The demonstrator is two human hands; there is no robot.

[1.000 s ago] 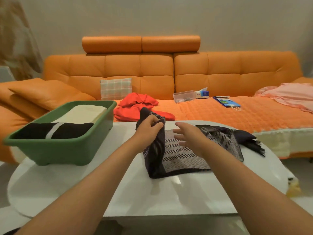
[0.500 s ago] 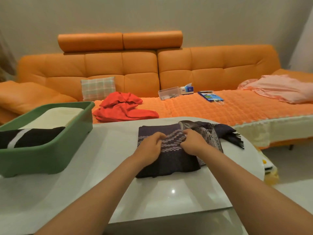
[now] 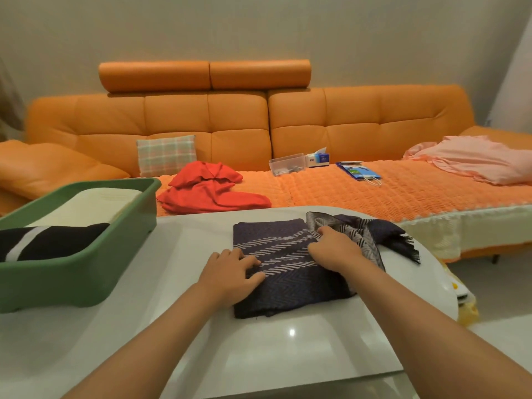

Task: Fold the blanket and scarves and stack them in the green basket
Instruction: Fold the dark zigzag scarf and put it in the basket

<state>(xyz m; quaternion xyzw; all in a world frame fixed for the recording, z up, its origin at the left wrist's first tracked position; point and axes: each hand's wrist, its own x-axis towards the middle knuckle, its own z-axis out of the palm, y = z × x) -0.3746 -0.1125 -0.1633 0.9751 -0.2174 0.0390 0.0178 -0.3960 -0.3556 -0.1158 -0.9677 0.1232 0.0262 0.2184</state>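
Folding the dark patterned scarf point(image 3: 276, 286) is the step in hand. It lies toward the far right edge of the table point(image 3: 259, 341), one panel flat and the rest bunched beside it. The left hand point(image 3: 230, 272) presses the panel, its grip spread flat. The right hand point(image 3: 335, 250) has its grip pinching cloth at the fold line. The next move likely calls for drawing the loose tail over the panel, edges matched. The green basket point(image 3: 72, 280) at the left edge holds a cream blanket point(image 3: 95, 203) and a black striped scarf point(image 3: 49, 240).

A navy scarf point(image 3: 288, 289) lies half-folded on the table point(image 3: 184, 254) (fringed end bunched), near the green basket point(image 3: 72, 280) holding a cream blanket point(image 3: 95, 205).
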